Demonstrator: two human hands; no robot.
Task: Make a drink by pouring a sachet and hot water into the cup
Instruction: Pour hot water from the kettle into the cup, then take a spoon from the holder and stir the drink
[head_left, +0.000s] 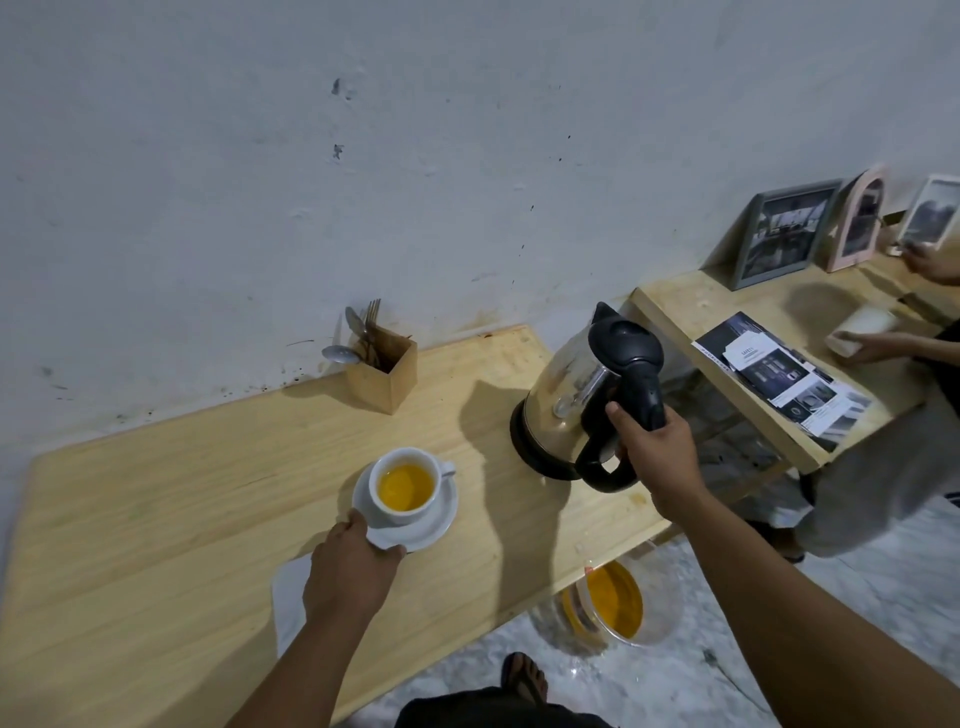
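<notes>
A white cup (387, 506) filled with orange-yellow liquid stands on a white saucer (441, 512) in the middle of the wooden table (182, 493). My left hand (350, 569) grips the saucer's near rim. To the right, a steel kettle (569, 402) with a black lid and handle sits upright on its black base. My right hand (657, 452) is closed around the kettle's handle. No sachet is visible.
A wooden box of spoons and forks (384, 371) stands by the wall. A white cloth (291, 595) lies under my left wrist. Below the table edge sits a clear tub holding yellow liquid (610, 605). Another person works at a second table (737, 353) with leaflets and picture frames.
</notes>
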